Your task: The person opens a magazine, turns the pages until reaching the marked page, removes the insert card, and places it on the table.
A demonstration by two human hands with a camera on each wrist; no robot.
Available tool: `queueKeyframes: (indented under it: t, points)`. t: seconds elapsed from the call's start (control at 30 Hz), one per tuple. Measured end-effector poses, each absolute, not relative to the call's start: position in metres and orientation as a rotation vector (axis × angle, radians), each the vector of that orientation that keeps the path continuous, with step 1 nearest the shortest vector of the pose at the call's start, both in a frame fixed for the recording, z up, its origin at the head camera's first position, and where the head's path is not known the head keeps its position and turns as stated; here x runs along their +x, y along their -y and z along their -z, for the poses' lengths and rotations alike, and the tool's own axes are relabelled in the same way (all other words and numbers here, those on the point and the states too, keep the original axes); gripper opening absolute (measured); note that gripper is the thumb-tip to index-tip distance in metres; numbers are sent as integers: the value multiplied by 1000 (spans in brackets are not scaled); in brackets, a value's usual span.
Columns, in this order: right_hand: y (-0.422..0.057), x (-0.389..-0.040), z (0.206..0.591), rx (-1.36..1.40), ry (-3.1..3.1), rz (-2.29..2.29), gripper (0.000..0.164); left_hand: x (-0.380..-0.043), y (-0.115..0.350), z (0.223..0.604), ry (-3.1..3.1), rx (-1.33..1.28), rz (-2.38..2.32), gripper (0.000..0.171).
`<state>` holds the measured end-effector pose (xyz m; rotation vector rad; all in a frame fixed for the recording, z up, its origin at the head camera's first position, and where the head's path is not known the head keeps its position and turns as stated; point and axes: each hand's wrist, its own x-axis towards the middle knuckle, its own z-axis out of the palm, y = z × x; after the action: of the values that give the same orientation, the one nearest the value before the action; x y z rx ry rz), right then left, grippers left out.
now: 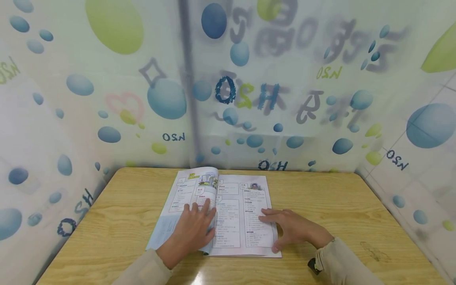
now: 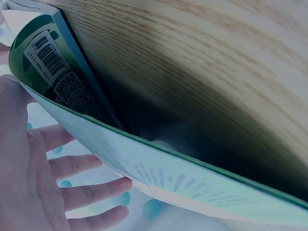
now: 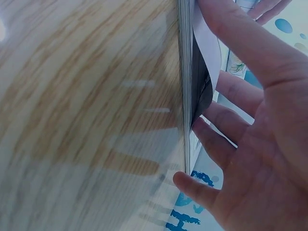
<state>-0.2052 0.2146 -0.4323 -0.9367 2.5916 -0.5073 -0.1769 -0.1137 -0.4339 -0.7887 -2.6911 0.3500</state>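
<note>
An open magazine with printed pages lies on the wooden table. My left hand rests on its left page near the fold, fingers spread and fairly straight. In the left wrist view, that side's green-edged cover bows up from the table, with the left hand against its printed face. A barcode shows on the green back cover. My right hand touches the right page near its outer edge, thumb by the lower corner. The right wrist view shows the right hand beside the page stack and a curled-up leaf.
The wooden table extends around the magazine. A pale curtain with blue and green dots and mirrored lettering stands behind it and along both sides. A small black object shows at the right sleeve.
</note>
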Motion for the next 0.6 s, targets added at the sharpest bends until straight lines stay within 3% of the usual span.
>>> queueKeyframes:
  t: [0.23,0.6]
  points:
    - [-213,-206,434,-928,-2620,501,85,-177,109,439,2671,-764,-372,61]
    - [-208,-209,433,-870,-2647,550,76,-174,101,440,2680,-751,-396,116]
